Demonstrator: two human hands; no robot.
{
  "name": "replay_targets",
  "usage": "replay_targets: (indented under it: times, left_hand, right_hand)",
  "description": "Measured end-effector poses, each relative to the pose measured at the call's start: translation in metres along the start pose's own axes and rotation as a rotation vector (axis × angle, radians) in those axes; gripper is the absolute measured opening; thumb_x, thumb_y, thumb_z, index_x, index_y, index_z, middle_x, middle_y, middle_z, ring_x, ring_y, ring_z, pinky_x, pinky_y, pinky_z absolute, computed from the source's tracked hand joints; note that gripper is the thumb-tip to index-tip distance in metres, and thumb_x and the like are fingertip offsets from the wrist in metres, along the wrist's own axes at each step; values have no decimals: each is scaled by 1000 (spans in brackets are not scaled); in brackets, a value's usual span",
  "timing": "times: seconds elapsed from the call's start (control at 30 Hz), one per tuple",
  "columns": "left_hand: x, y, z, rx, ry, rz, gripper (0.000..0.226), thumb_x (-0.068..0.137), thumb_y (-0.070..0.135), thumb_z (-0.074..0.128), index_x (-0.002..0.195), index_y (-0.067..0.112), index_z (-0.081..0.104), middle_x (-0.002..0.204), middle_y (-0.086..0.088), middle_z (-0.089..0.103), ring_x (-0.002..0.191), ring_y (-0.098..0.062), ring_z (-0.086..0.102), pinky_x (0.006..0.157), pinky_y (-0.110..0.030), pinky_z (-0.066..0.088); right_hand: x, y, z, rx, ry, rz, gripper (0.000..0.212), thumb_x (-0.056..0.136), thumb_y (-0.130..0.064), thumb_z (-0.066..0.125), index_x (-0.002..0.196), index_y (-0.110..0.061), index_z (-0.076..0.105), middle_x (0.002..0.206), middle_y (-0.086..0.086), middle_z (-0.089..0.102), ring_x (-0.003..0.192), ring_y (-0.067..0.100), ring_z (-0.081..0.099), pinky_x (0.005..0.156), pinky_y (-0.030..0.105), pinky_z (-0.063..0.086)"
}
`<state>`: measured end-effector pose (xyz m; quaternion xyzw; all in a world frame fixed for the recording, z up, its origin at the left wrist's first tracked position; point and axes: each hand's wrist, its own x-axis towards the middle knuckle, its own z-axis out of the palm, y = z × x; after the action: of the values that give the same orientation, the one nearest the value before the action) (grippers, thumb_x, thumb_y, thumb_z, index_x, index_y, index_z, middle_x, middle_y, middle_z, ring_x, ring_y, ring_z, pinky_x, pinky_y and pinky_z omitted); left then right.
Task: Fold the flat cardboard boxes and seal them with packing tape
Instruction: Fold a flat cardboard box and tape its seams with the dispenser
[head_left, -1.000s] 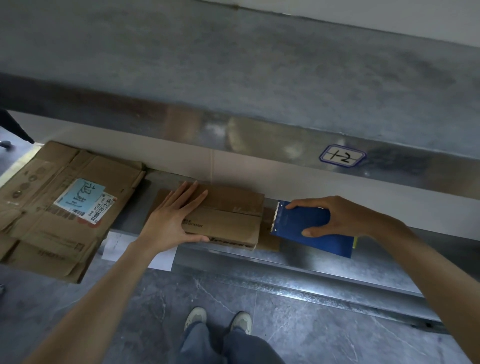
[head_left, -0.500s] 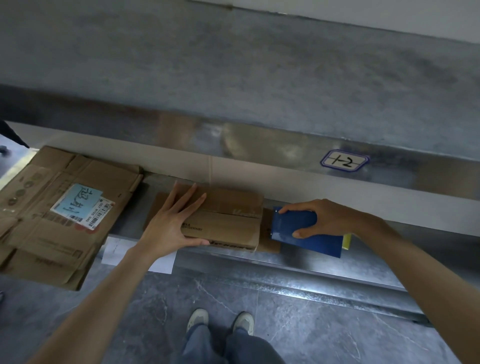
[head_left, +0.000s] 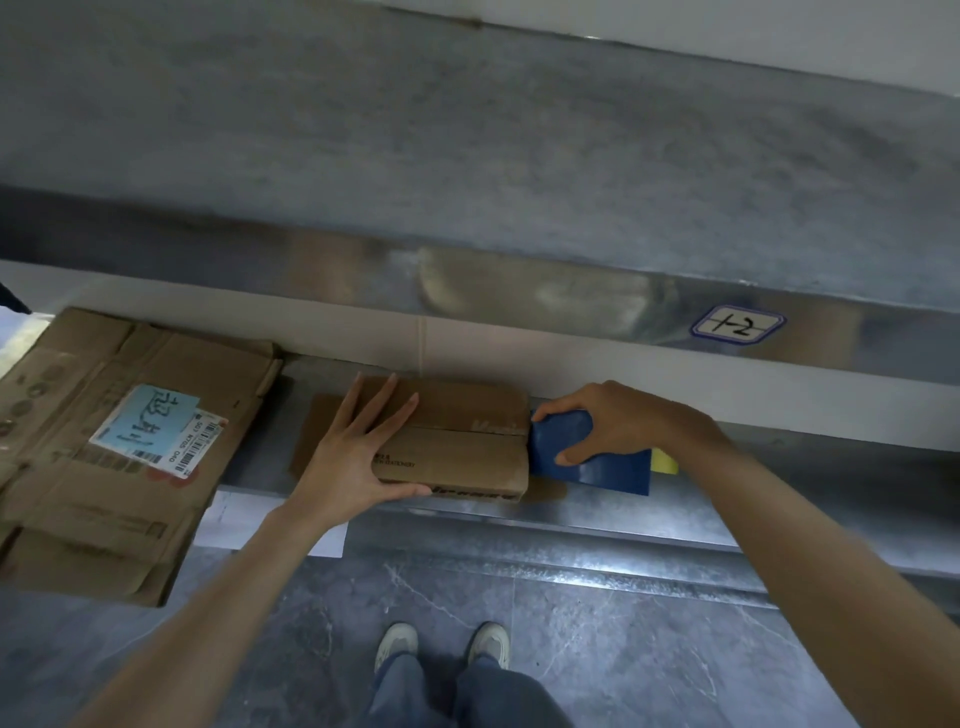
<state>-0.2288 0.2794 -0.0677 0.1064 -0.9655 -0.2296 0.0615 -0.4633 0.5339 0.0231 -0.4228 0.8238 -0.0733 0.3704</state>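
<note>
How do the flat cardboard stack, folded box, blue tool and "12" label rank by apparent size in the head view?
1. flat cardboard stack, largest
2. folded box
3. blue tool, partly covered by the right hand
4. "12" label, smallest, though farther from the camera

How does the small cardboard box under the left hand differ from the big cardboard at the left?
The small box is folded into a closed block, while the big cardboard lies flattened. The small box sits fully on the metal shelf; the big cardboard overhangs its edge. The big cardboard bears a blue label; the small box shows only print. The left hand presses the small box only. Both are brown.
</note>
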Motion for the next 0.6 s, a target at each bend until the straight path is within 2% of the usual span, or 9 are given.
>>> replay_targets:
  times: [0.23, 0.33, 0.5, 0.6]
  left_hand:
    - [0, 0, 0, -12, -14, -2, 108, 64, 96, 44, 155, 43, 22, 166, 19, 3, 154, -19, -9, 114, -51, 31]
    - [1, 0, -2, -3, -17, 3, 108, 64, 96, 43, 156, 42, 21, 166, 18, 1, 154, -20, -11, 113, -52, 32]
    - [0, 2, -4, -7, -25, 2, 108, 64, 91, 51, 156, 41, 22, 166, 19, 1, 153, -19, -13, 110, -52, 39]
    - [0, 2, -7, -3, -23, -10, 110, 62, 90, 52, 156, 41, 24, 165, 19, 1, 153, -19, -13, 105, -52, 45]
  right_hand:
    - [4, -18, 11, -96, 43, 116, 70, 79, -46, 79, 142, -37, 49, 137, 4, 56, 116, 26, 55, 93, 39, 49]
    - [-5, -17, 22, -65, 109, 148, 72, 81, -49, 77, 145, -39, 45, 138, 4, 56, 117, 26, 55, 84, 32, 46]
    - [-23, -7, 42, -31, 369, 191, 72, 87, -46, 71, 149, -41, 35, 120, 14, 66, 99, 30, 61, 70, 27, 36]
    - [-27, 0, 62, -66, 551, 225, 71, 92, -42, 66, 153, -38, 29, 134, 7, 60, 105, 31, 61, 72, 24, 34]
